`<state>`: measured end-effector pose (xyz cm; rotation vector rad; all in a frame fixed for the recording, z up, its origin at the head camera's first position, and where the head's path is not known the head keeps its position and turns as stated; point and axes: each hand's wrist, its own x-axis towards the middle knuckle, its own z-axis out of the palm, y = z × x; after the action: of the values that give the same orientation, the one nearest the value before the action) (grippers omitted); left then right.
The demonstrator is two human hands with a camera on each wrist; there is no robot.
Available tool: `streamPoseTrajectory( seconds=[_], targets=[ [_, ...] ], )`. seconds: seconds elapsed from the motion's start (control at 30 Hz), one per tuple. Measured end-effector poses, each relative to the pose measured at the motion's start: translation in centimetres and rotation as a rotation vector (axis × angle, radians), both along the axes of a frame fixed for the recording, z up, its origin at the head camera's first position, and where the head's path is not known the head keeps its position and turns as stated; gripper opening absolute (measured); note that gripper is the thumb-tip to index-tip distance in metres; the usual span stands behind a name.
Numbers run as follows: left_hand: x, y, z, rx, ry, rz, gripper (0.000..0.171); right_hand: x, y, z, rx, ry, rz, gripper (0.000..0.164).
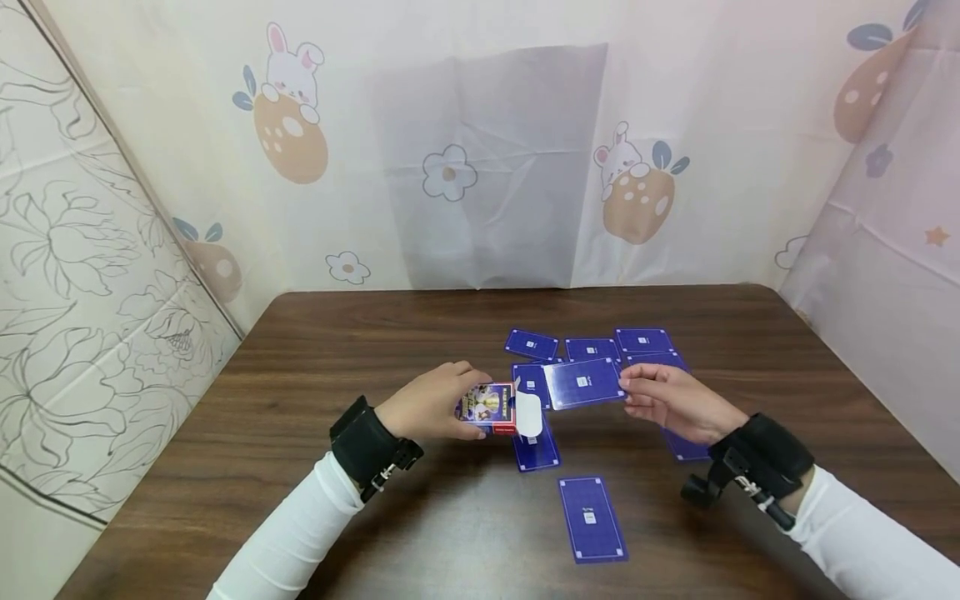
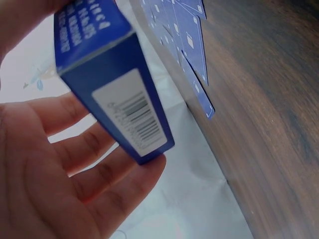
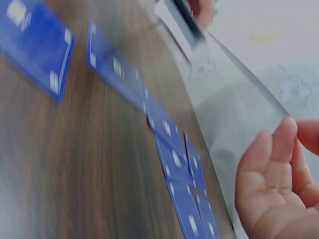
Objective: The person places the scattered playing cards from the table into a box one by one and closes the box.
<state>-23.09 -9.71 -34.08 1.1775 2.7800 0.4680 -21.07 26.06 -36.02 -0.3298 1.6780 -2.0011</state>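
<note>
My left hand [image 1: 431,406] grips a small printed card box [image 1: 483,404] between thumb and fingers, over the middle of the table. The box's white flap [image 1: 529,414] stands open on the right. In the left wrist view, the blue end of the box with its barcode [image 2: 132,113] faces the camera. My right hand [image 1: 681,402] pinches a blue playing card [image 1: 587,383] at its right edge, thumb against fingers. That card is off the table, its left end near the box's open end. From the right wrist it shows edge-on as a thin strip [image 3: 249,74].
Several blue cards lie face down behind and under the held card, including a back-left card [image 1: 531,343] and a back-right card [image 1: 643,340]. A single card [image 1: 592,519] lies nearer the front. The brown wooden table [image 1: 360,333] meets a patterned curtain [image 1: 517,167] at the back.
</note>
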Motion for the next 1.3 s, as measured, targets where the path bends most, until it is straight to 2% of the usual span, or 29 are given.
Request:
streamPoseTrajectory(
  seconds=[0.13,0.33,0.9,1.3],
  targets=[
    [0.0,0.1,0.0,0.017,0.033,0.018,0.069,0.7,-1.2,0.3,-0.070,-0.063,-0.008,0.016],
    [0.0,0.2,0.0,0.047,0.054,0.020,0.067,1.4,-2.7,0.3,-0.056,-0.074,-0.004,0.012],
    [0.1,0.7,-0.3,0.039,0.076,0.037,0.069,1.0,-4.0,-1.2,-0.065,-0.118,-0.025,0.014],
    [-0.1,0.6,-0.4,0.048,0.064,0.041,0.069,1.0,-4.1,-1.3,-0.054,-0.104,-0.044,0.013]
  ],
)
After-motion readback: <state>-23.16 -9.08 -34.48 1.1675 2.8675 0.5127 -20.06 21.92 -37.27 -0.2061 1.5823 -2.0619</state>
